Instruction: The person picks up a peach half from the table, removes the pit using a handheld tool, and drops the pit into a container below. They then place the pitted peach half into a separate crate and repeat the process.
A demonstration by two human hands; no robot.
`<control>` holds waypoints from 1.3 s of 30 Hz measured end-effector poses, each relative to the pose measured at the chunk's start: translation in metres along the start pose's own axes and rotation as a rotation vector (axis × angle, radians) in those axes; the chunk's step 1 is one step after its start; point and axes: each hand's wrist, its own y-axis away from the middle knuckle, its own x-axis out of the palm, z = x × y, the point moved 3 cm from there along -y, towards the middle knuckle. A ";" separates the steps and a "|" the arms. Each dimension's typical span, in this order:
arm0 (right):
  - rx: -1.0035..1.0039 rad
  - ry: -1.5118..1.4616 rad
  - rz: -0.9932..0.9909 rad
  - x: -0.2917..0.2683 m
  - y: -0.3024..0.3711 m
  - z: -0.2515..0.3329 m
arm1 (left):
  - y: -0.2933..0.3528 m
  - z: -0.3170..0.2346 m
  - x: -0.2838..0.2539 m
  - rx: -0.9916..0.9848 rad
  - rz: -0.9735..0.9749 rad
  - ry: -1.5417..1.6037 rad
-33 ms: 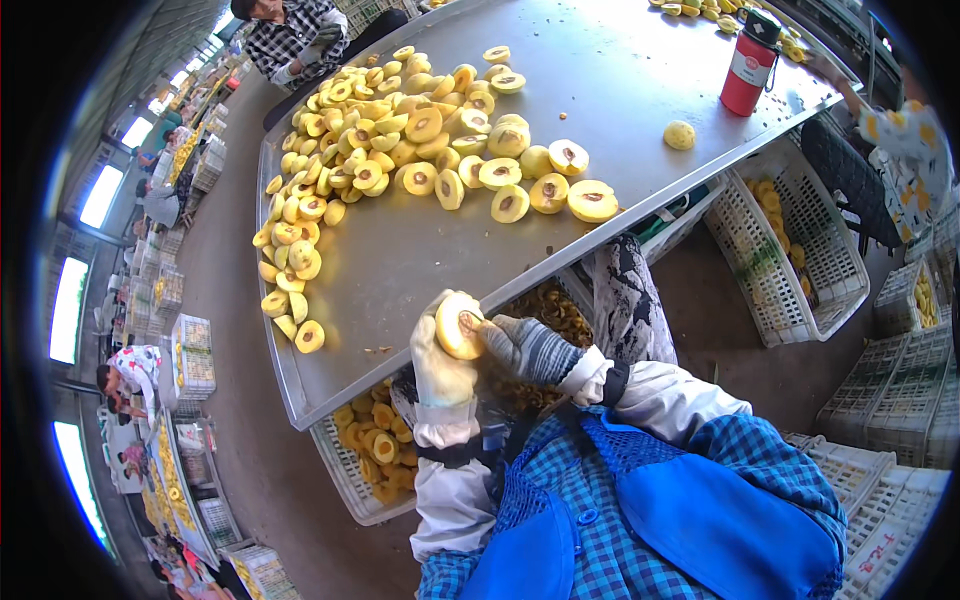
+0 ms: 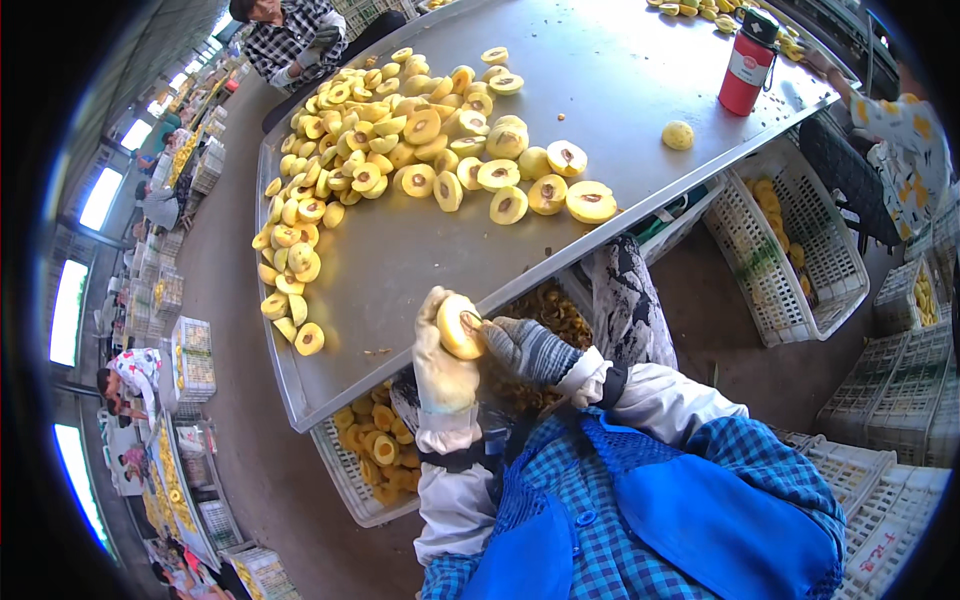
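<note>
My left hand [image 2: 442,375], in a pale glove, is closed around a halved yellow peach [image 2: 464,328] just off the table's near edge. The peach's cut face, with its brown centre, is turned toward my right hand [image 2: 532,350]. That hand wears a grey striped glove, its fingers closed and pressed up to the middle of the cut face. Whatever it grips is hidden by the fingers. Beyond my hands, many peach halves [image 2: 422,127] lie heaped on the metal table [image 2: 410,265], several with stones showing in them.
Below the table edge stands a crate [image 2: 352,505] of hollowed peach halves, with brown scraps [image 2: 555,318] lying to its right. A red bottle [image 2: 742,80] and a lone peach half [image 2: 678,135] are on the table. Another crate [image 2: 800,290] stands at right. A co-worker [image 2: 295,40] sits far left.
</note>
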 end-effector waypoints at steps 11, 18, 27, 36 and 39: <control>-0.092 0.380 0.052 -0.023 0.008 0.041 | 0.014 -0.006 -0.022 -0.273 -0.289 -0.026; -0.083 0.447 0.098 -0.019 0.011 0.034 | 0.011 0.018 -0.028 -0.231 -0.290 -0.002; 0.050 0.462 0.216 -0.026 0.016 0.033 | 0.012 0.026 -0.027 -0.303 -0.231 -0.028; -0.026 0.585 0.596 -0.044 0.032 0.022 | 0.022 0.038 -0.027 -1.082 0.140 -0.258; -0.008 0.501 0.603 -0.033 0.033 0.010 | 0.012 0.041 -0.047 -1.024 0.251 -0.685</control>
